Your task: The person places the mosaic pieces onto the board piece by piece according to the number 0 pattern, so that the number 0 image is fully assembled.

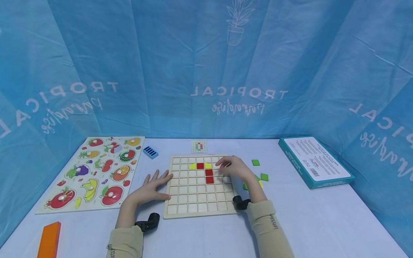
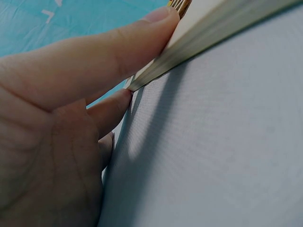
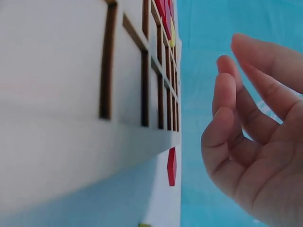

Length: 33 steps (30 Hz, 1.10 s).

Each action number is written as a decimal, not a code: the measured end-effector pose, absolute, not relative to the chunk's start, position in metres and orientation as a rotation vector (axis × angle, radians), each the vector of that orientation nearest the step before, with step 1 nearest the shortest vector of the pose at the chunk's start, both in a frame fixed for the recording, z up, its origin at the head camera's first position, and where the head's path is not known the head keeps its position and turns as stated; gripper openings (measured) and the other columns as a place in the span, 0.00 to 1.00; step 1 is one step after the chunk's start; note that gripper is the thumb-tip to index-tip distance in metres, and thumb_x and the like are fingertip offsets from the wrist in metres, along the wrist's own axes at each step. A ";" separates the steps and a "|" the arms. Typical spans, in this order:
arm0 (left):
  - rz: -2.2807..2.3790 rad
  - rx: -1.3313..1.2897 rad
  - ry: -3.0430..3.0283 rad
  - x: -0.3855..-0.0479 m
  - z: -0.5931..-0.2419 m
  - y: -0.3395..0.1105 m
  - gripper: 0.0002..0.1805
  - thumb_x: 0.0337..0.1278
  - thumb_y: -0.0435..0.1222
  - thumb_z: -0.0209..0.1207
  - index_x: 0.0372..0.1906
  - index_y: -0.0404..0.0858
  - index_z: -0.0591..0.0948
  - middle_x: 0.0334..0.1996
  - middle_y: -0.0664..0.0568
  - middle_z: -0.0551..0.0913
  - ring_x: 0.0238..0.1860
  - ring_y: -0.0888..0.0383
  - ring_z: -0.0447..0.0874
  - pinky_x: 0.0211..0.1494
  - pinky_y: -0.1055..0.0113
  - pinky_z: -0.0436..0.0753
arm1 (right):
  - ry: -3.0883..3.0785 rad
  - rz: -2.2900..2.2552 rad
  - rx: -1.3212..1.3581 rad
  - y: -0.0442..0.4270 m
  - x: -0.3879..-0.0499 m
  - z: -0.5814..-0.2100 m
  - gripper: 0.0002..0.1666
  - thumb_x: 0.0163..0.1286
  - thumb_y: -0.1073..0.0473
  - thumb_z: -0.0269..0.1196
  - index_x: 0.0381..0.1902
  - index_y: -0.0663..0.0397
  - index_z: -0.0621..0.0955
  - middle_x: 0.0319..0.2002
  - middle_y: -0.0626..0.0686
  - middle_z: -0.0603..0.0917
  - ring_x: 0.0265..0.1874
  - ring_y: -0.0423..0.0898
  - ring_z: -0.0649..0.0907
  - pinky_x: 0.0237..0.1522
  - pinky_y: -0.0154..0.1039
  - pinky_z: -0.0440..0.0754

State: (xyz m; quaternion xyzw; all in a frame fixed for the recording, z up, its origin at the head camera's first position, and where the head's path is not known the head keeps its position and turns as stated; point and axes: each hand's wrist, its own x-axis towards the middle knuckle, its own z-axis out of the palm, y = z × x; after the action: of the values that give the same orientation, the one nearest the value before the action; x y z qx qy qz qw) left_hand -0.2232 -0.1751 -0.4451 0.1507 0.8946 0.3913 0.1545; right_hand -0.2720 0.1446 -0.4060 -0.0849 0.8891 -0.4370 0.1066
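A wooden grid board [image 1: 187, 208] lies on the white table. In its upper cells sit red square tiles [image 1: 209, 175] and two yellow rounded tiles [image 1: 192, 166]. My left hand [image 1: 146, 190] has its fingers spread and touches the board's left edge; in the left wrist view the thumb [image 2: 118, 52] presses on that edge. Over the upper right of the board hovers my right hand [image 1: 235, 167], its fingers loosely bent and nothing between them in the right wrist view. A loose red tile [image 3: 171, 166] lies just off the board there.
Green tiles [image 1: 264, 177] and a yellow one lie right of the board, partly behind the right arm. A small pattern card [image 1: 199, 146] and a blue slotted block [image 1: 150, 152] lie behind it. Fruit puzzle [image 1: 96, 175] and orange block [image 1: 49, 240] are left, a teal box [image 1: 316, 161] right.
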 end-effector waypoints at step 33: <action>1.116 0.428 2.558 -0.220 -0.441 -0.174 0.48 0.42 0.47 0.66 0.69 0.35 0.59 0.71 0.38 0.47 0.71 0.38 0.25 0.69 0.44 0.24 | 2.596 -1.539 -0.136 0.184 -0.292 -0.418 0.16 0.60 0.64 0.63 0.47 0.59 0.80 0.42 0.55 0.82 0.43 0.49 0.78 0.47 0.44 0.75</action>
State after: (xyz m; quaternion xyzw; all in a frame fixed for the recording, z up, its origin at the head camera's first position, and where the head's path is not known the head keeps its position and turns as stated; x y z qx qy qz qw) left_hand -0.2205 -0.1741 -0.4413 0.1495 0.8946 0.3902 0.1583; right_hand -0.2916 0.1842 -0.4181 -0.0449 0.8577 -0.5085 0.0603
